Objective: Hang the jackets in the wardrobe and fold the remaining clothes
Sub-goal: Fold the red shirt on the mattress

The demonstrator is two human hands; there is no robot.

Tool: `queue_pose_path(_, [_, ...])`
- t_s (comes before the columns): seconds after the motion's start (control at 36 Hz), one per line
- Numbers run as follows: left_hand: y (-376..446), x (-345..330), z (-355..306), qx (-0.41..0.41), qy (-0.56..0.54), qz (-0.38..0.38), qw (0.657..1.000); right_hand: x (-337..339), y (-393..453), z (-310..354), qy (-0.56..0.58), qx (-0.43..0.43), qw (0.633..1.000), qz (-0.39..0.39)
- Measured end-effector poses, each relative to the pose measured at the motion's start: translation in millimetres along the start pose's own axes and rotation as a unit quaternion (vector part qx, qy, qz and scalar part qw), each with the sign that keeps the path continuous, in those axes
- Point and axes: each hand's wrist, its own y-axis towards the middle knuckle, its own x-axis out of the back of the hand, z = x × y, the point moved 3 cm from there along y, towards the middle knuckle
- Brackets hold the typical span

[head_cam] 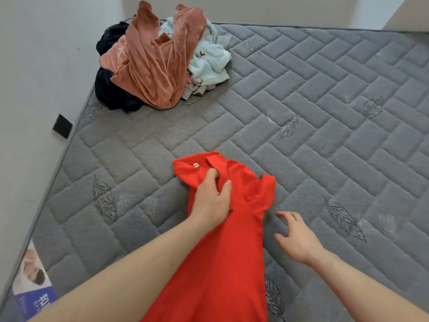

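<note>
Red shirt (222,240) on mattress (325,112), long axis near-to-far, collar end far, hem running off near edge of view

Left hand (212,201) on collar end, fingers (212,174) curled into fabric, thumb on top, gripping bunched cloth

Right hand (297,238) just right of shirt body, fingers spread and relaxed, holding nothing, hovering near crumpled right sleeve; sleeve lies far-left of those fingers

Judgement: right hand nearer sleeve, likely spreads it flat for folding

Pile of clothes (160,61) far left, well apart

At the lower left of the frame, a blue and white label (34,289) on the mattress (325,135) edge carries white characters, too blurred to read. The small tag (196,165) inside the red shirt (220,252) collar is illegible.
</note>
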Motion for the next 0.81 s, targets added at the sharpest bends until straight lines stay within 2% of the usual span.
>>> queue_pose_path(0.11, [3.2,-54.4,-3.2,0.061,-0.009,0.109,0.992,5.2,-5.4,-16.5,0.009,-0.007,1.000,-0.010])
queue_pose_path(0.17, [-1.1,-72.1,4.4,0.080,0.039,0.170,0.981,3.8,-9.6,-22.6,0.010,-0.010,1.000,-0.008])
queue_pose_path(0.22, [-9.6,-76.5,18.0,0.083,0.102,0.196,0.972,-0.7,-14.7,-27.1,0.010,-0.013,1.000,-0.002])
queue_pose_path(0.36, [-50.2,-36.9,68.8,0.122,0.219,0.187,0.950,-23.7,-31.3,-31.0,0.031,-0.024,0.999,0.025])
queue_pose_path(0.47, [-96.5,16.3,117.9,0.180,0.324,0.180,0.911,-50.1,-47.4,-29.5,0.045,-0.021,0.997,0.052])
queue_pose_path(0.58, [-143.6,53.8,161.3,0.252,0.375,0.243,0.858,-78.5,-63.8,-25.9,0.072,-0.035,0.994,0.079])
queue_pose_path(0.67, [-167.4,64.6,173.7,0.236,0.411,0.298,0.828,-96.7,-75.5,-24.6,0.088,-0.044,0.991,0.093])
queue_pose_path(0.72, [-177.5,63.4,169.3,0.194,0.426,0.295,0.833,-106.1,-83.2,-24.9,0.098,-0.050,0.989,0.099])
queue_pose_path(0.81, [-195.0,48.1,147.9,0.169,0.338,0.250,0.891,-113.8,-93.8,-27.4,0.107,-0.063,0.986,0.108])
